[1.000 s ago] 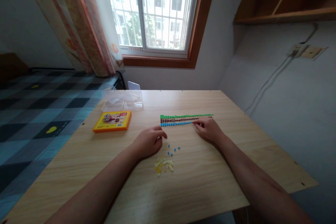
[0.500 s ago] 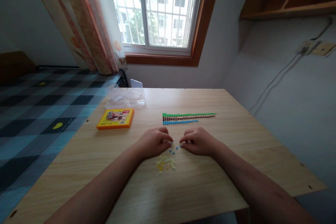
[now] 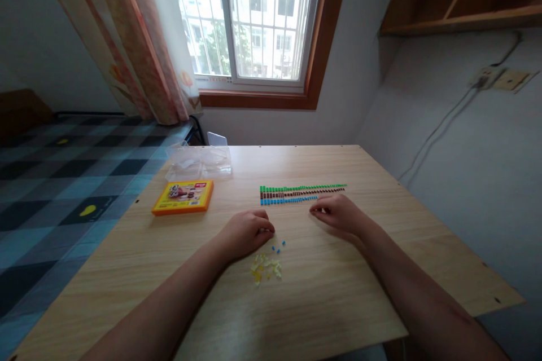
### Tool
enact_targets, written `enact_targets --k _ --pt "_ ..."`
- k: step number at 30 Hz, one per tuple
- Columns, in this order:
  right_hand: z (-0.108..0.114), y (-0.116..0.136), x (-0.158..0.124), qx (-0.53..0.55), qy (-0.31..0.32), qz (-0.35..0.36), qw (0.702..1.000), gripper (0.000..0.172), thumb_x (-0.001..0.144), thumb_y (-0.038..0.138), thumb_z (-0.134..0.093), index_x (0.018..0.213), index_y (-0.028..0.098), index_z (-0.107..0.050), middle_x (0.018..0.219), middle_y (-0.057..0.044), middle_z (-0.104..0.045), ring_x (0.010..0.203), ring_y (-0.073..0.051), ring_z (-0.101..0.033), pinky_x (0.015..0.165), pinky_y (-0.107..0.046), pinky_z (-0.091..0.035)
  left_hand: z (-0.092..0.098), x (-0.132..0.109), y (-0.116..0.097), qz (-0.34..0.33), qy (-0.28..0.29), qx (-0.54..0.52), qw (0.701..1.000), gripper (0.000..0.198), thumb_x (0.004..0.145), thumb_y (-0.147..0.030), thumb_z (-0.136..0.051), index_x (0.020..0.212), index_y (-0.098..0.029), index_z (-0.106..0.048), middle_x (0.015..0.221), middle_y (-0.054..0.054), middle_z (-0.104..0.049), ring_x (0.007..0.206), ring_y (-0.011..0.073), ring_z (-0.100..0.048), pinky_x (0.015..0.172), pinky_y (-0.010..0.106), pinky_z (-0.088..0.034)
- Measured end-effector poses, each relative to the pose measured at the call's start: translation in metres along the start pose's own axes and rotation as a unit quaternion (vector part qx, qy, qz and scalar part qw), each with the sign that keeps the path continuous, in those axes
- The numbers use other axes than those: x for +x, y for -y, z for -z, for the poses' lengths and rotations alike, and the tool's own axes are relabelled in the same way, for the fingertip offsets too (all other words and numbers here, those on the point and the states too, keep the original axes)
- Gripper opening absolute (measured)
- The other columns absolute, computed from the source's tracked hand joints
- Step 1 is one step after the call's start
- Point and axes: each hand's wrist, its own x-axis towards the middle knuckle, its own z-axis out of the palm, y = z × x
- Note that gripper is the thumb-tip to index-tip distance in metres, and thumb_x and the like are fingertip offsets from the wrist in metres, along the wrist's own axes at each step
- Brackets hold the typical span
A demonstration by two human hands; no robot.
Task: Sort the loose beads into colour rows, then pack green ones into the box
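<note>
Three rows of tiny bricks lie on the wooden table: a green row, a brown row and a shorter blue row. My right hand hovers just right of the blue row's end, fingers pinched on something too small to make out. My left hand rests curled on the table, next to a few loose blue bricks and a small heap of pale yellow bricks.
An orange-yellow box lies at the left of the table, with clear plastic bags behind it. A bed with a checked cover stands to the left. The window and curtain are behind; a wall with a cable is at the right.
My right hand went from the row's end down to the loose blue bricks, then back up toward the blue row. Fewer loose blue bricks lie by my left hand.
</note>
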Motion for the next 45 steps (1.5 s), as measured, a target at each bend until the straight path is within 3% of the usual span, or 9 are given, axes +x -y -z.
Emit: enact_targets --k 4,7,10,16,20,23,27,37,45 --pt "0.018 -0.032 -0.007 -0.03 -0.04 -0.109 0.993 0.019 0.088 0.024 -0.061 0.088 0.022 -0.08 0.084 -0.004 -0.076 0.069 -0.016 -0.064 0.065 -0.026 -0.044 0.0 0.0 0.002 -0.003 0.003 0.015 1.0 0.02 0.091 -0.026 -0.059 0.091 -0.026 -0.079 0.091 0.003 -0.073 0.081 0.0162 -0.067 0.076 0.027 -0.049" --pt "0.02 -0.043 -0.01 -0.032 0.003 -0.146 0.989 0.018 0.084 0.022 -0.061 0.085 0.022 -0.08 0.082 -0.003 -0.076 0.071 -0.017 -0.065 0.063 -0.025 -0.044 0.0 0.0 0.003 -0.003 0.004 0.025 1.0 0.02 0.091 -0.026 -0.059 0.091 -0.026 -0.079 0.091 0.002 -0.073 0.083 0.0162 -0.067 0.077 0.027 -0.049" --pt "0.015 -0.048 -0.009 -0.03 0.025 -0.134 0.99 0.02 0.085 0.02 -0.061 0.087 0.022 -0.08 0.085 -0.003 -0.076 0.075 -0.017 -0.067 0.066 -0.025 -0.047 0.001 0.0 0.003 0.007 0.003 0.028 1.0 0.019 0.09 -0.025 -0.06 0.091 -0.026 -0.079 0.092 0.002 -0.073 0.083 0.0164 -0.067 0.078 0.027 -0.049" --pt "0.008 -0.054 -0.006 -0.038 0.0 -0.083 0.996 0.025 0.089 0.019 -0.059 0.098 0.025 -0.08 0.1 -0.004 -0.078 0.091 -0.02 -0.07 0.084 -0.03 -0.051 0.001 -0.001 0.003 0.017 0.0 0.025 1.0 0.018 0.09 -0.025 -0.06 0.09 -0.026 -0.078 0.093 0.002 -0.073 0.082 0.0164 -0.067 0.077 0.027 -0.048" --pt "0.012 -0.051 -0.009 -0.048 -0.036 -0.123 0.991 0.024 0.086 0.02 -0.06 0.098 0.025 -0.081 0.1 -0.003 -0.078 0.084 -0.019 -0.07 0.078 -0.028 -0.052 0.002 0.0 0.002 0.022 0.001 0.02 1.0 0.017 0.089 -0.024 -0.061 0.088 -0.025 -0.078 0.093 0.002 -0.073 0.082 0.0162 -0.067 0.076 0.027 -0.048" --pt "0.016 -0.047 -0.011 -0.048 -0.024 -0.144 0.988 0.023 0.087 0.023 -0.06 0.095 0.023 -0.081 0.092 -0.004 -0.079 0.073 -0.017 -0.068 0.07 -0.026 -0.05 0.002 0.0 0.002 0.022 0.002 0.018 1.0 0.017 0.089 -0.024 -0.061 0.089 -0.024 -0.078 0.092 0.002 -0.073 0.081 0.0155 -0.066 0.076 0.026 -0.048" --pt "0.018 -0.044 -0.01 -0.048 -0.001 -0.136 0.99 0.023 0.086 0.021 -0.06 0.094 0.021 -0.082 0.088 -0.004 -0.078 0.072 -0.017 -0.067 0.067 -0.025 -0.048 0.002 0.0 0.002 0.027 0.003 0.016 1.0 0.017 0.088 -0.024 -0.061 0.089 -0.024 -0.078 0.093 0.001 -0.073 0.081 0.0152 -0.066 0.075 0.026 -0.047" --pt "-0.001 -0.059 -0.005 -0.056 -0.034 -0.126 0.99 0.023 0.092 0.025 -0.06 0.1 0.024 -0.081 0.101 -0.005 -0.079 0.091 -0.022 -0.072 0.084 -0.032 -0.053 0.004 0.001 0.0 0.024 0.005 0.025 0.999 0.017 0.088 -0.023 -0.062 0.088 -0.024 -0.078 0.094 0.001 -0.073 0.08 0.015 -0.065 0.074 0.025 -0.047" --pt "-0.011 -0.059 -0.001 -0.064 -0.05 -0.127 0.988 0.022 0.093 0.025 -0.06 0.101 0.023 -0.08 0.103 -0.004 -0.079 0.094 -0.022 -0.072 0.086 -0.033 -0.053 0.003 0.001 0.001 0.027 0.0 0.016 1.0 0.016 0.088 -0.023 -0.062 0.087 -0.024 -0.078 0.094 0.002 -0.073 0.082 0.0155 -0.066 0.076 0.026 -0.047"
